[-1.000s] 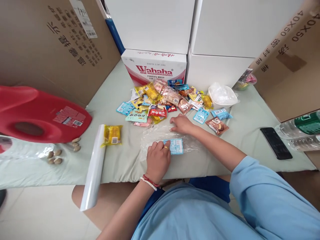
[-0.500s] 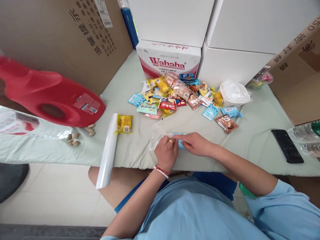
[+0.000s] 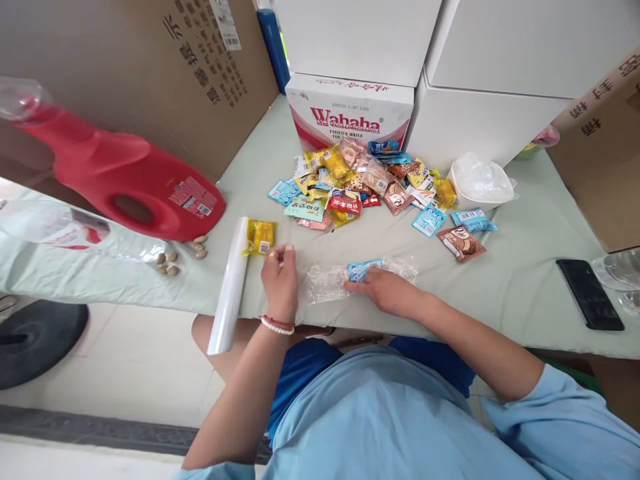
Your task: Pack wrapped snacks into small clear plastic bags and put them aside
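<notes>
A small blue snack packet (image 3: pixel 365 269) lies on a crumpled sheet of clear plastic film (image 3: pixel 327 285) near the table's front edge. My right hand (image 3: pixel 393 291) is over the film, its fingers closed against the packet's lower edge. Left of the film, my left hand (image 3: pixel 280 277) is raised with curled fingers; whatever they may pinch is too small to make out. Just beyond it lies a yellow snack packet (image 3: pixel 261 237), touching a roll of plastic film (image 3: pixel 231 290) that sticks out past the table edge.
Assorted snack packets (image 3: pixel 345 203) are heaped before a Wahaha carton (image 3: pixel 350 110). A white bowl (image 3: pixel 480 198) holding clear plastic stands right of them. At the left are a red jug (image 3: pixel 145 180) and several nuts (image 3: pixel 173 270). A phone (image 3: pixel 590 293) lies at the right.
My left hand has moved left, away from my right hand, to beside the yellow packet. More of the blue packet and the film now shows; my right hand stays at the packet.
</notes>
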Tool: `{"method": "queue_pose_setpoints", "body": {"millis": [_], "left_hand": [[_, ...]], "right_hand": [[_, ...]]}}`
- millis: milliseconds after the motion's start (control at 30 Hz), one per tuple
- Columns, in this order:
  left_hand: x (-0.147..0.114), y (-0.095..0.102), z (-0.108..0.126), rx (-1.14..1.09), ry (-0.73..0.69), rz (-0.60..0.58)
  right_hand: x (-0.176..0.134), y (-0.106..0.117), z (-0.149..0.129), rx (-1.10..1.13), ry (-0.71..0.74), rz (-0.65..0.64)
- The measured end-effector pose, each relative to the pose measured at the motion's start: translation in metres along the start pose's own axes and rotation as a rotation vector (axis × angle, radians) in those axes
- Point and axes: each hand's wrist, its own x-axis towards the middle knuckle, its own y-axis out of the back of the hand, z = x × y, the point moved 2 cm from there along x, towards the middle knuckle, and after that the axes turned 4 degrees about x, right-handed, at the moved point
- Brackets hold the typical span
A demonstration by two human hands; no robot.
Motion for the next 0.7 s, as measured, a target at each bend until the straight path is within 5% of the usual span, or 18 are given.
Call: {"method": "queue_pose_setpoints", "body": {"millis": [167,500,700], "left_hand": [[-0.002,-0.026,0.007,0.335,-0.194,-0.499],[-0.021,-0.009,0.011,0.342,-0.104,-0.494],[-0.035,-0.017,0.038,-0.19,0.226,-0.602]], "right_hand": [[0.004,0.008,0.003,0.116,-0.028,0.023],[-0.007,0.008,0.012,0.307,0.046,0.206],[0.005,0.011,0.006,0.237,0.067,0.291]]}}
